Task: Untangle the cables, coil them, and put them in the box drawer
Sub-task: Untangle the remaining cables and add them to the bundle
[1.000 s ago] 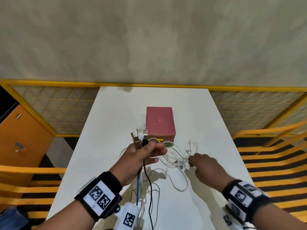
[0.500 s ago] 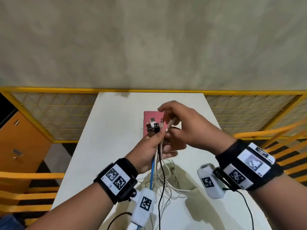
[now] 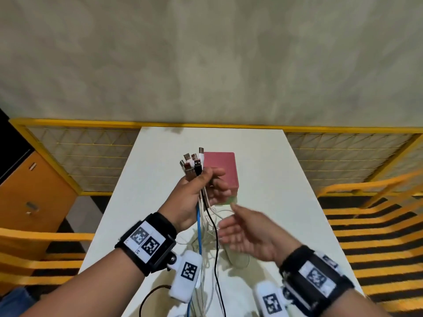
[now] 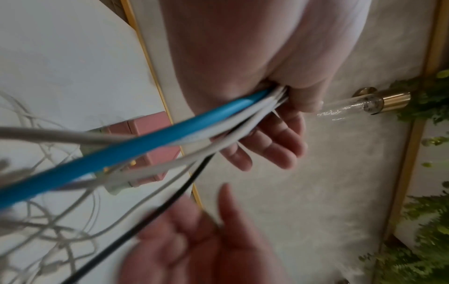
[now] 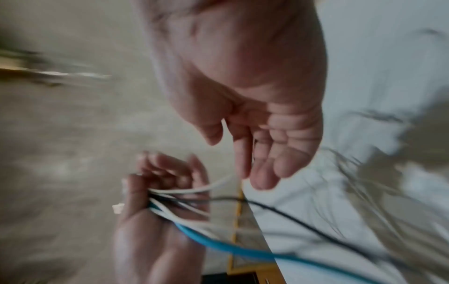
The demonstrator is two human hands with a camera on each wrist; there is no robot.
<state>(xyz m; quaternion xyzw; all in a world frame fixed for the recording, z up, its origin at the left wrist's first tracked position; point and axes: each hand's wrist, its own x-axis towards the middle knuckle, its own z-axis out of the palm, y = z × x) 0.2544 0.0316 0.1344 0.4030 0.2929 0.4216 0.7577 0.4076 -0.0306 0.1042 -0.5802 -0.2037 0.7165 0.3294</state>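
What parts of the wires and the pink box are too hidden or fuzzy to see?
- Head view: the front of the pink square box is hidden behind the left hand, so its drawer cannot be judged.
- Head view: the blue cable, black cable and white cables run off the bottom edge.
- Right wrist view: the right hand is motion-blurred; tangled cables smear.

No readable text shows anywhere; the wristbands (image 3: 146, 240) carry only black-and-white square marker patterns.
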